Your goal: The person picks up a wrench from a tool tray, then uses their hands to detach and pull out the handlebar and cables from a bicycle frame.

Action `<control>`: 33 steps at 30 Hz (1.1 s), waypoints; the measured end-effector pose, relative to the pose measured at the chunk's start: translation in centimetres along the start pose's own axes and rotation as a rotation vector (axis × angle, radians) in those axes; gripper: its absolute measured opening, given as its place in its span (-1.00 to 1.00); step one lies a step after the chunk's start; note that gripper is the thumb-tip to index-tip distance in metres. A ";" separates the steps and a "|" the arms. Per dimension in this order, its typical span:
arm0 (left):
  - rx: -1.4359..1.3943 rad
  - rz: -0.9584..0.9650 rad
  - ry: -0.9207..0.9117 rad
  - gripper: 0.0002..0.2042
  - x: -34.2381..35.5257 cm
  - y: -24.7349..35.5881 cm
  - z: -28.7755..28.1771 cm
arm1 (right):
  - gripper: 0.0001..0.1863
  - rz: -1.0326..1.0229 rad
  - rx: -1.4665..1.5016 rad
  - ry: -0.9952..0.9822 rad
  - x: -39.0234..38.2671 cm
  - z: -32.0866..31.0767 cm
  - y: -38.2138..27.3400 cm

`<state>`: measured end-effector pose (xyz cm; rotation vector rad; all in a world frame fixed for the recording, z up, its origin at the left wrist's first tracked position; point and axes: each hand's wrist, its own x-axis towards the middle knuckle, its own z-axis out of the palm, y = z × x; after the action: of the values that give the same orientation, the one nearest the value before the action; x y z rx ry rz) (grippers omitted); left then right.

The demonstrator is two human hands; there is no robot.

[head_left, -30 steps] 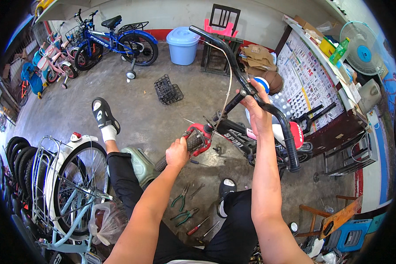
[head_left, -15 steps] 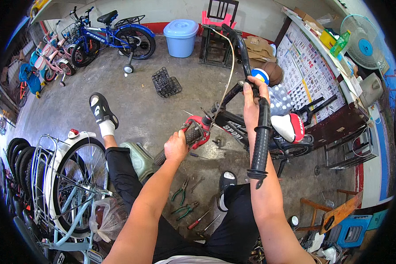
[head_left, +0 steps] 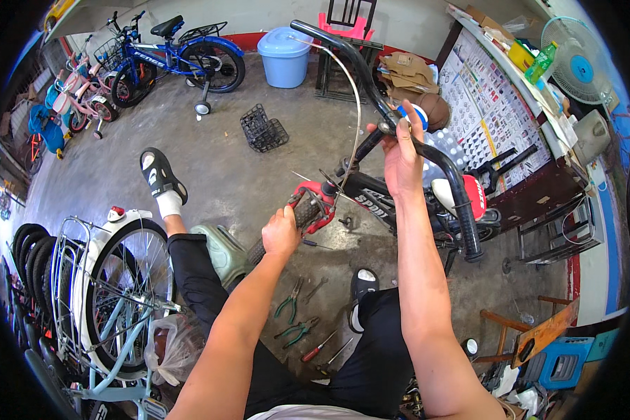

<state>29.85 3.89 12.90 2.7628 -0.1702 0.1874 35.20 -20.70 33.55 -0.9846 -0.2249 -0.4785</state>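
Observation:
A small bicycle with a black frame (head_left: 372,203) stands in front of me, its front end toward my legs. My left hand (head_left: 281,231) is closed over the front tire (head_left: 306,213), beside the red fork (head_left: 322,222). At the middle of the curved black handlebar (head_left: 360,66), my right hand (head_left: 403,157) wraps the bar beside its clamp; the palm side shows and some fingers are hidden. A pale cable (head_left: 358,98) loops from the far end of the bar down toward the fork. Behind my right forearm is the white and red saddle (head_left: 472,197).
Pliers (head_left: 297,329) and screwdrivers (head_left: 318,348) lie on the floor between my legs. A black basket (head_left: 262,129) lies ahead. At left stands a pale blue bicycle (head_left: 122,329); a blue bicycle (head_left: 178,56) and lidded bin (head_left: 284,59) are at the back. A wooden stool (head_left: 539,336) is at right.
The handlebar has turned: its far end swung left and its near end swung right, away from my forearm. My right hand shifted slightly with it. The left hand stays on the tire.

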 end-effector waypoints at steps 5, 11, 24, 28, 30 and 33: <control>0.033 -0.020 -0.033 -0.55 -0.3 0.4 -0.5 | -0.41 0.087 -0.097 -0.043 -0.5 0.1 -1.3; 0.043 -0.010 -0.014 -0.55 -0.2 0.3 -0.5 | -0.44 -0.034 -0.357 0.205 -1.4 2.4 -0.9; 0.042 -0.017 -0.018 -0.57 0.0 0.4 0.2 | -0.61 0.005 -0.191 0.156 -0.5 1.6 -0.5; 0.056 0.017 -0.016 -0.58 0.6 -0.4 0.2 | -0.61 -0.069 -0.417 0.211 -2.3 4.7 -1.2; 0.028 0.025 -0.017 -0.58 0.6 -0.8 -0.2 | -0.54 -0.028 -0.372 0.243 -1.4 3.6 -0.7; -0.007 0.035 -0.019 -0.57 -0.1 -2.7 -1.1 | -0.59 -0.023 -0.311 0.196 0.1 1.4 0.7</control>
<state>30.03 6.78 12.93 2.7571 -0.2234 0.1693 35.64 -19.20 33.85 -1.2301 0.0166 -0.6397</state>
